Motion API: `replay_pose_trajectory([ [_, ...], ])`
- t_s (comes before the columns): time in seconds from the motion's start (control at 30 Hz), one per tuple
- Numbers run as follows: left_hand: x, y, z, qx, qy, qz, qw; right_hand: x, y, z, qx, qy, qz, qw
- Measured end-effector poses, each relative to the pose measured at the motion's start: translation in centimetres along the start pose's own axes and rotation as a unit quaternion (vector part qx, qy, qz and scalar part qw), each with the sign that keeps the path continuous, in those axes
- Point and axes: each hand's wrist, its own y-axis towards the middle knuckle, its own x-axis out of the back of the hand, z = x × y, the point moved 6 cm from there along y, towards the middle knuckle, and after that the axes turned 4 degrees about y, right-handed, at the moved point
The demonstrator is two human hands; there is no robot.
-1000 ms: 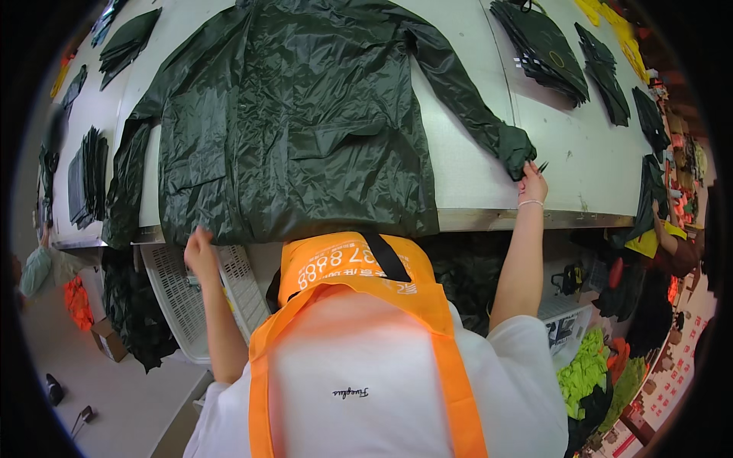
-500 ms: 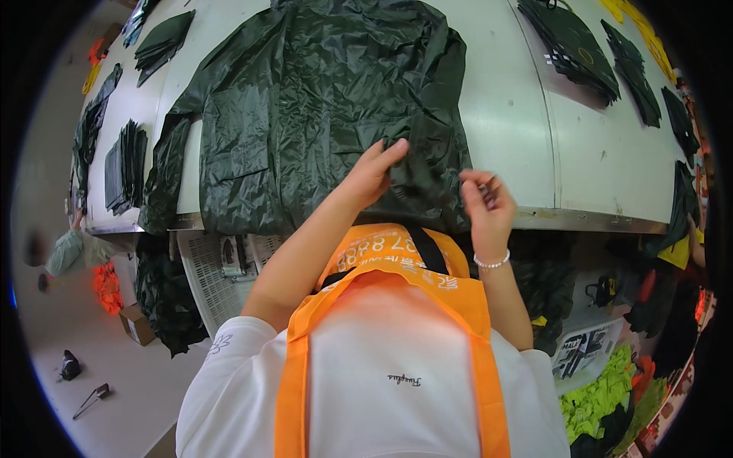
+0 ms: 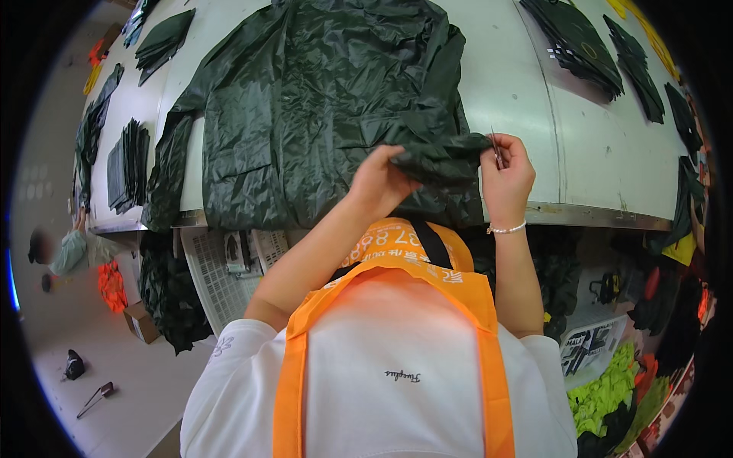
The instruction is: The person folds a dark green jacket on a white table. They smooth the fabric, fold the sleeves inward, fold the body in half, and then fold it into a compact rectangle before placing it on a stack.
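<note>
A dark green shiny jacket point(image 3: 321, 99) lies spread on the pale table, its left-hand sleeve hanging toward the near edge. Its other sleeve point(image 3: 447, 160) is raised across the lower right of the body, stretched between my hands. My left hand point(image 3: 382, 183) is closed round one part of that sleeve, fingers partly hidden by the cloth. My right hand point(image 3: 508, 172) pinches the sleeve's end, and a small pointed metal tool point(image 3: 496, 153), resembling thread snips, is held in the same hand.
Folded dark green garments point(image 3: 128, 164) lie at the table's left, and more stacks point(image 3: 576, 46) at the right. Below the near edge stand a white plastic basket point(image 3: 210, 278) and hanging dark cloth point(image 3: 168, 298). Lime-yellow cloth point(image 3: 603, 393) is piled at lower right. Another person's arm shows far left.
My right hand has moved up and right and now grips the sleeve's end. The sleeve has been drawn out to the right between both hands.
</note>
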Motion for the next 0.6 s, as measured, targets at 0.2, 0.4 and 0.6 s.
replay_pose_trajectory([
  [0.2, -3.0, -1.0, -4.2, -0.284, 0.560, -0.006, 0.778, -1.9, 0.5, -0.2, -0.114, 0.079, 0.148, 0.979],
  [0.4, -4.8, -1.2, -4.3, -0.291, 0.655, -0.022, 0.697, -3.4, 0.8, 2.2, -0.109, 0.105, 0.189, 0.970],
  [0.6, -5.0, -1.5, -5.5, -0.248, 0.634, 0.043, 0.731, -2.8, 0.6, 1.5, -0.169, 0.117, 0.331, 0.921],
])
